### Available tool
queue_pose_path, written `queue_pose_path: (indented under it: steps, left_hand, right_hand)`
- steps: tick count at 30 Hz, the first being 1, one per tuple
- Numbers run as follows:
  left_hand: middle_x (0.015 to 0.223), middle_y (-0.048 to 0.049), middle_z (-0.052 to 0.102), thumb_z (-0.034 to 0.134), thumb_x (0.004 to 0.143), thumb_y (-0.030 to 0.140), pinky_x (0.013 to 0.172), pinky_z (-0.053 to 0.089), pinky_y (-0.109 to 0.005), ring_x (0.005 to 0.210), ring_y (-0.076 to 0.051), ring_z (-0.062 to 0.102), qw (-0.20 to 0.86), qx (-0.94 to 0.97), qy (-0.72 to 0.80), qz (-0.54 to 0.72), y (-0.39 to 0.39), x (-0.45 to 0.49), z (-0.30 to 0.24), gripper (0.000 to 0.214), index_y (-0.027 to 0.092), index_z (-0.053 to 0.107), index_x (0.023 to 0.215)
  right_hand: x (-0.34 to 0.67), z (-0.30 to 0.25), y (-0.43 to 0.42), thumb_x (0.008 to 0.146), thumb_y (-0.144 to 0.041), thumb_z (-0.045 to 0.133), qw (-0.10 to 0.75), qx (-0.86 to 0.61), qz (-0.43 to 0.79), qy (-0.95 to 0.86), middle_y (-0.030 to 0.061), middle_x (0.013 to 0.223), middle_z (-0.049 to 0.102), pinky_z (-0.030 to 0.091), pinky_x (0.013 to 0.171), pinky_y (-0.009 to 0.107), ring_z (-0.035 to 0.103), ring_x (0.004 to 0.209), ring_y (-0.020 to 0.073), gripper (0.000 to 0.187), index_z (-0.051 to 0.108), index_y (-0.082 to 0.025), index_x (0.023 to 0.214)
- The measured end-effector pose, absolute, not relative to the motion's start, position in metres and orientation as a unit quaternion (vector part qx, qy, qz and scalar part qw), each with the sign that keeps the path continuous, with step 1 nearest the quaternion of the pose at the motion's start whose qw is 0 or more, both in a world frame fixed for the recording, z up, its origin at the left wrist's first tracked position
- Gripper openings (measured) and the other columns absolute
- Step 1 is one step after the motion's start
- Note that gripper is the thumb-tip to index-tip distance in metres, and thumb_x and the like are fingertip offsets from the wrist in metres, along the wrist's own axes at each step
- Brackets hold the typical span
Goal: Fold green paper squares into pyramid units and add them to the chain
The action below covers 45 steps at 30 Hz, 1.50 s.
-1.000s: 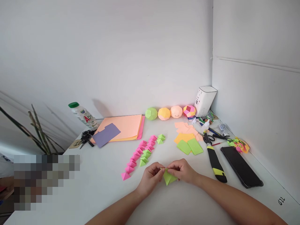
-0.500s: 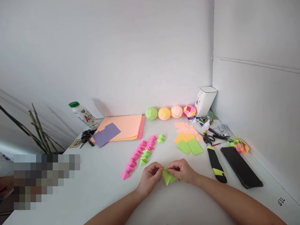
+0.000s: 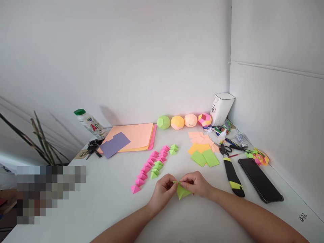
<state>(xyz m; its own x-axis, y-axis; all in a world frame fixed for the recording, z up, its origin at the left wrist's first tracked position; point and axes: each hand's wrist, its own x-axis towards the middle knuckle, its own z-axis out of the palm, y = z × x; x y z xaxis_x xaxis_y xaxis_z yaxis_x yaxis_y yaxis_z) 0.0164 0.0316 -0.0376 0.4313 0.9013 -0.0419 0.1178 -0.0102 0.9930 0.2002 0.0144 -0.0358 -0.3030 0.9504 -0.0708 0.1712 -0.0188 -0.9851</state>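
Left hand [image 3: 161, 193]: in the head view, thumb and forefinger are pinching the near-left end of the paper's top edge, with almost no gap showing; the other fingers are curling behind.
Right hand [image 3: 198, 185]: thumb and fingers are keeping the same edge closed from the right, tips being close beside the left ones; the thumb is lying on the front face.
Green paper [image 3: 183, 193]: it is hanging between and below both grips, its point facing toward the person; its far side is hiding from view.
Crease: the step seems to be shaping a fold; good work is probably asking for corners meeting exactly, one hand holding, the other pressing outward from the pinch; pulling too hard may be bending the point.
Green pieces [image 3: 155, 173]: these are standing to the left of the grip, beyond the left hand; they are perhaps serving as pattern for sharp edges.
Green sheets [image 3: 211, 158]: these are lying flat, beyond the right hand.
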Motion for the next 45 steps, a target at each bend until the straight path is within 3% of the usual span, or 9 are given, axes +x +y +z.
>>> queue_pose_path:
  steps: [10, 22, 30, 35, 41, 45]
  left_hand:
    - [0.064, 0.0022, 0.047, 0.055, 0.078, 0.026, 0.053, 0.032, -0.022, 0.056, -0.010, 0.040, 0.577, 0.621, 0.413, 0.332, 0.0324, 0.0156, -0.0373, 0.014, 0.015, 0.053, 0.069]
    - [0.061, 0.0031, 0.045, 0.056, 0.071, 0.024, 0.052, 0.031, -0.021, 0.055, -0.009, 0.039, 0.603, 0.568, 0.428, 0.361, 0.0322, 0.0158, -0.0290, 0.012, 0.016, 0.051, 0.064]
    - [0.053, 0.0057, 0.040, 0.055, 0.076, 0.030, 0.048, 0.030, -0.021, 0.048, -0.008, 0.036, 0.647, 0.480, 0.422, 0.416, 0.0318, 0.0124, -0.0359, 0.016, 0.018, 0.047, 0.067]
    - [0.066, 0.0015, 0.048, 0.059, 0.076, 0.033, 0.055, 0.036, -0.023, 0.058, -0.011, 0.043, 0.624, 0.571, 0.389, 0.365, 0.0302, 0.0143, -0.0309, 0.017, 0.017, 0.053, 0.076]
    - [0.062, 0.0027, 0.045, 0.054, 0.080, 0.033, 0.052, 0.031, -0.022, 0.055, -0.010, 0.038, 0.593, 0.613, 0.403, 0.333, 0.0310, 0.0146, -0.0364, 0.020, 0.016, 0.052, 0.071]
    - [0.066, 0.0012, 0.050, 0.055, 0.079, 0.032, 0.054, 0.035, -0.022, 0.057, -0.011, 0.043, 0.593, 0.616, 0.397, 0.333, 0.0310, 0.0146, -0.0370, 0.017, 0.016, 0.054, 0.073]
  right_hand:
    - [0.1980, -0.0307, 0.0151, 0.078, -0.033, 0.062, 0.362, -0.464, 0.522, -0.617, 0.0004, 0.057, 0.058, 0.035, 0.044, 0.021, 0.045, 0.048, 0.0092, 0.023, 0.072, -0.012, 0.078]
    - [0.2000, -0.0333, 0.0159, 0.077, -0.039, 0.063, 0.347, -0.476, 0.551, -0.591, 0.0001, 0.056, 0.058, 0.038, 0.039, 0.020, 0.047, 0.045, 0.0094, 0.028, 0.071, -0.012, 0.079]
    - [0.2013, -0.0335, 0.0159, 0.077, -0.039, 0.063, 0.352, -0.484, 0.567, -0.566, -0.0020, 0.053, 0.053, 0.040, 0.036, 0.019, 0.044, 0.043, 0.0088, 0.026, 0.070, -0.014, 0.077]
    - [0.2014, -0.0351, 0.0162, 0.078, -0.037, 0.062, 0.346, -0.479, 0.562, -0.579, -0.0018, 0.054, 0.053, 0.038, 0.036, 0.019, 0.044, 0.042, 0.0079, 0.025, 0.069, -0.013, 0.077]
    - [0.2012, -0.0355, 0.0154, 0.079, -0.037, 0.060, 0.346, -0.475, 0.561, -0.583, -0.0019, 0.055, 0.054, 0.036, 0.038, 0.019, 0.043, 0.042, 0.0079, 0.024, 0.068, -0.014, 0.078]
    - [0.1993, -0.0344, 0.0143, 0.079, -0.033, 0.059, 0.351, -0.475, 0.545, -0.596, -0.0035, 0.052, 0.049, 0.032, 0.039, 0.019, 0.040, 0.043, 0.0074, 0.021, 0.066, -0.013, 0.075]
